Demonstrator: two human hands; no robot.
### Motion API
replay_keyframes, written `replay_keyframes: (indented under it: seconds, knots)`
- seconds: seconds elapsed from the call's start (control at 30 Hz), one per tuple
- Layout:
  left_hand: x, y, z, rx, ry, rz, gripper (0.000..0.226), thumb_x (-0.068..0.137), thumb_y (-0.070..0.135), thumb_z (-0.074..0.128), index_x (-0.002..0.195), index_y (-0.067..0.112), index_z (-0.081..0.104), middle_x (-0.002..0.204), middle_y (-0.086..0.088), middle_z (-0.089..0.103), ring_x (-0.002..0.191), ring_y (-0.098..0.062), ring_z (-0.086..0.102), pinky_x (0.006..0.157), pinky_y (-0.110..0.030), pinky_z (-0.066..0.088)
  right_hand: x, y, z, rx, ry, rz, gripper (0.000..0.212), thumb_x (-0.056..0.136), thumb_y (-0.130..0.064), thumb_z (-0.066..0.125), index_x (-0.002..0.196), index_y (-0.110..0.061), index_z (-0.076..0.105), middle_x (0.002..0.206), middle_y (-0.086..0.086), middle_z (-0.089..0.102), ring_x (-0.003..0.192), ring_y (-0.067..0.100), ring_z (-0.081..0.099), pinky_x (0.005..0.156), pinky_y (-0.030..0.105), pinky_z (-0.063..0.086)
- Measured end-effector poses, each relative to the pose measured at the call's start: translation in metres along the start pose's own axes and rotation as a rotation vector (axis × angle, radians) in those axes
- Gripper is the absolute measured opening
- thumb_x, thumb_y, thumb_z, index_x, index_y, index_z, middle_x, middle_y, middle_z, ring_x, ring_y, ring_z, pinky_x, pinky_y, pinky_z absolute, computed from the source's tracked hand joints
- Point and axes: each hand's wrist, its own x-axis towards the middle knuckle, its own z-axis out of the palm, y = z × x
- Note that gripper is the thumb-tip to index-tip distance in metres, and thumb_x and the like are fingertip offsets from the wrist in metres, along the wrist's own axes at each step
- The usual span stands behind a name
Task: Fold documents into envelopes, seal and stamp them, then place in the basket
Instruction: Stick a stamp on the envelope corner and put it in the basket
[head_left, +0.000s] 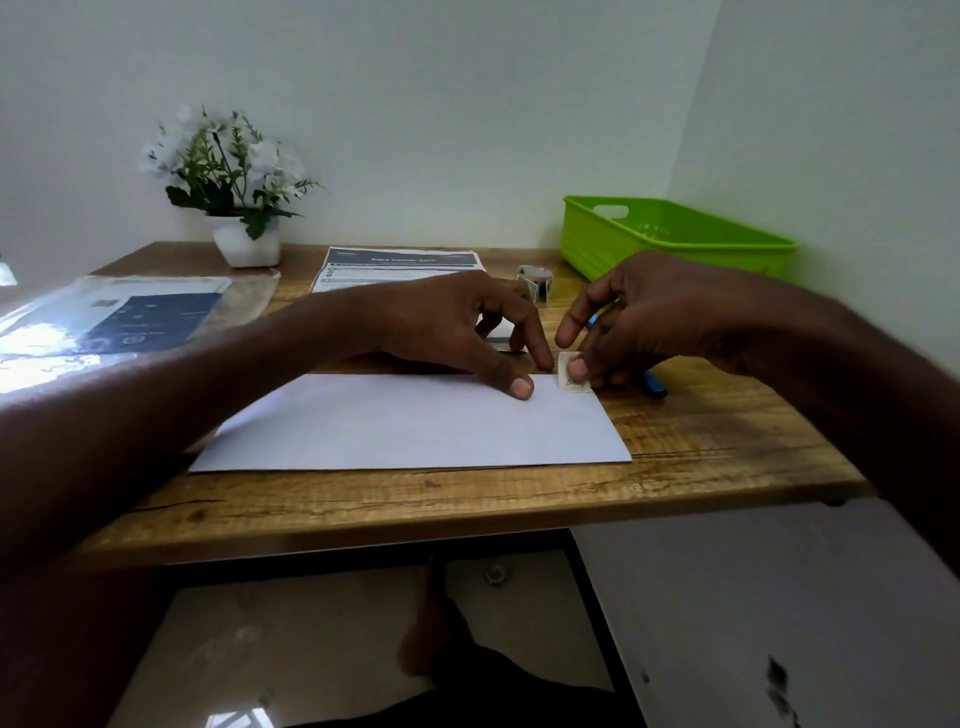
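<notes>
While the stamp is being set on the far right corner of the white envelope, the right hand is pinching it, thumb on its face, and the left hand is pressing the envelope flat on the table with straight thumb and forefinger just beside the stamp. Judged good practice: the stamp's edges should be squared to the corner, then rubbed down from one side while the left hand is steadying the paper. The stamp looks to be overhanging the far edge slightly; this needs checking.

The green basket is standing at the far right, well apart. A stamp roll and printed document are lying behind the hands.

Whether the envelope is sealed cannot be told, since its flap is not showing. A blue item, possibly a pen, is mostly hidden under the right hand. The basket's contents are not visible.
</notes>
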Motion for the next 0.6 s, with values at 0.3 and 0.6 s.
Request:
replay_keyframes:
  seconds: [0.3, 0.6]
  knots:
    - [0.0015, -0.0036, 0.0020, -0.022, 0.009, 0.002, 0.033, 0.078, 0.045, 0.087, 0.108, 0.036, 0.078, 0.106, 0.008, 0.066, 0.096, -0.021, 0.059, 0.081, -0.026, 0.045, -0.0032, -0.0016, 0.0003, -0.057, -0.036, 0.005, 0.026, 0.075, -0.003, 0.085, 0.099, -0.008, 0.076, 0.083, 0.013, 0.078, 0.065, 0.015, 0.073, 0.054, 0.022, 0.056]
    - [-0.0026, 0.0015, 0.0044, -0.092, -0.014, 0.044, 0.034, 0.085, 0.030, 0.083, 0.117, 0.027, 0.076, 0.105, 0.007, 0.064, 0.087, 0.003, 0.056, 0.075, -0.011, 0.038, -0.0059, 0.0056, 0.0005, 0.050, -0.022, 0.028, 0.029, 0.075, 0.000, 0.085, 0.101, -0.005, 0.074, 0.088, 0.020, 0.077, 0.069, 0.020, 0.073, 0.057, 0.024, 0.058]
